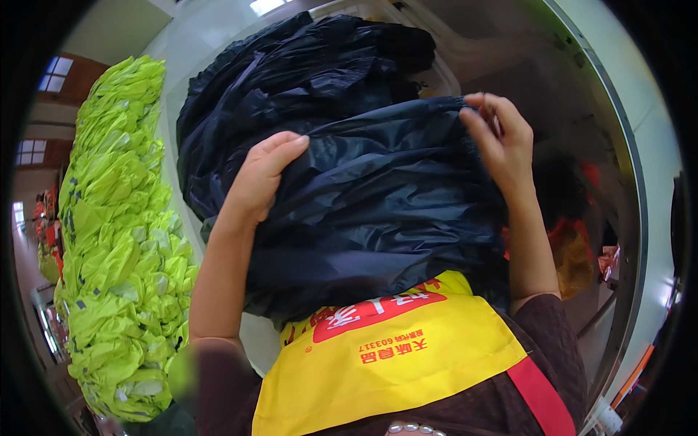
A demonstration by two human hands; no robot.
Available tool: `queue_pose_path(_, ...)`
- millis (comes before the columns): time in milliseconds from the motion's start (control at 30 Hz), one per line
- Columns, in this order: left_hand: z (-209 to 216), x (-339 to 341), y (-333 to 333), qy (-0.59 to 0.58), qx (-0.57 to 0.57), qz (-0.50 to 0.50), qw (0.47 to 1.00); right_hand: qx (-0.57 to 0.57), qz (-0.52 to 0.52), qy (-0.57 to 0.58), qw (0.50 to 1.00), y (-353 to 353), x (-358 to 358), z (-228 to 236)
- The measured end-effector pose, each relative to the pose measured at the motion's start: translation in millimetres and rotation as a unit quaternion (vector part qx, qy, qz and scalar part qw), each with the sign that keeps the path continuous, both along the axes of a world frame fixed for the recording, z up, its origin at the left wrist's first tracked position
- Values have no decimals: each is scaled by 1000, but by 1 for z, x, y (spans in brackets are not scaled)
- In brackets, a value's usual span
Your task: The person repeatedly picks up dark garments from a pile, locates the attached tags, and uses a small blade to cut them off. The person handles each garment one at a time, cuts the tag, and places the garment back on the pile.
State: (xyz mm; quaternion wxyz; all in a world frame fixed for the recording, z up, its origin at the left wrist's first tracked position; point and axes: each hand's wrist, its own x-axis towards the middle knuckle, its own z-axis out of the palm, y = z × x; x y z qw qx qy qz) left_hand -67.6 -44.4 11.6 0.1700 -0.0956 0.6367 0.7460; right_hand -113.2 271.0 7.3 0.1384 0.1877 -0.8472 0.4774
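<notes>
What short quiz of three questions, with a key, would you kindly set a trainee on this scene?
1. True or false: the left hand is empty.
2. Which colour is the pile along the left side of the picture? A. pink; B. lime green; C. white.
3. Fill in the blank: the apron is mainly ____, with red markings.

Key:
1. False; it grips the dark fabric near its upper edge.
2. B.
3. Yellow.

2 hands (263,168) hold dark fabric (378,196) near a lime-green heap (116,240).
</notes>
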Motion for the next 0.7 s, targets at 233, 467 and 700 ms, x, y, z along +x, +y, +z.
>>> queue_pose_path(233, 5, 1, 9, 5, 15, 31, 999, 80, 319, 71, 942, -62, 43, -13)
queue_pose_path(467, -13, 0, 5, -21, 7, 43, 999, 142, 301, 181, 926, -69, 54, -34)
queue_pose_path(700, -10, -1, 15, 0, -101, -12, 995, 100, 280, 180, 938, -66, 52, -35)
